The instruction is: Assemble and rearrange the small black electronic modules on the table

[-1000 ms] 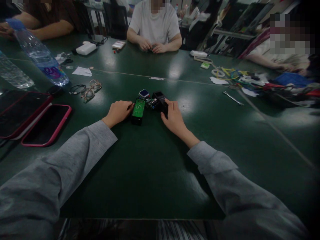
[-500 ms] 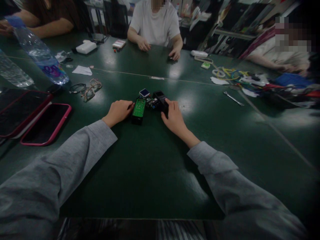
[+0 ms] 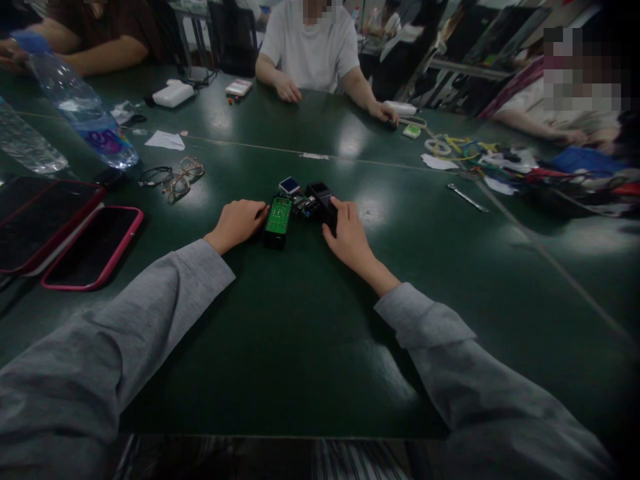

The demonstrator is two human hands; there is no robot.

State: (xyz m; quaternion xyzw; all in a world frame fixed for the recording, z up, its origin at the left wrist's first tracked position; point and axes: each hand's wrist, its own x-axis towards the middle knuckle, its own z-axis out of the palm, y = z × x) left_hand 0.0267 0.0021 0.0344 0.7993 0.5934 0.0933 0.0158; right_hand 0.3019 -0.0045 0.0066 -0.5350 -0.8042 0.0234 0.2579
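My left hand (image 3: 238, 224) rests on the table with its fingers curled, their tips at the left side of a small black case with a green circuit board (image 3: 278, 215) lying in it. My right hand (image 3: 349, 231) has thumb and fingers on a black handheld device casing (image 3: 320, 193), which lies at a slant. Between the two lie small electronic parts (image 3: 303, 205), partly hidden in shadow. A little square screen module (image 3: 289, 185) sits just behind the green board.
Left of me are a pink-cased phone (image 3: 95, 247), water bottles (image 3: 107, 130) and glasses (image 3: 184, 179). On the right lie a wrench (image 3: 467, 198) and a heap of cables (image 3: 525, 167). People sit across the green table (image 3: 280, 353), one in a white shirt (image 3: 310, 47).
Both my hands and the parts by them stay where they were. Across the table, the hand of the person in white has moved to the right with a small dark object.
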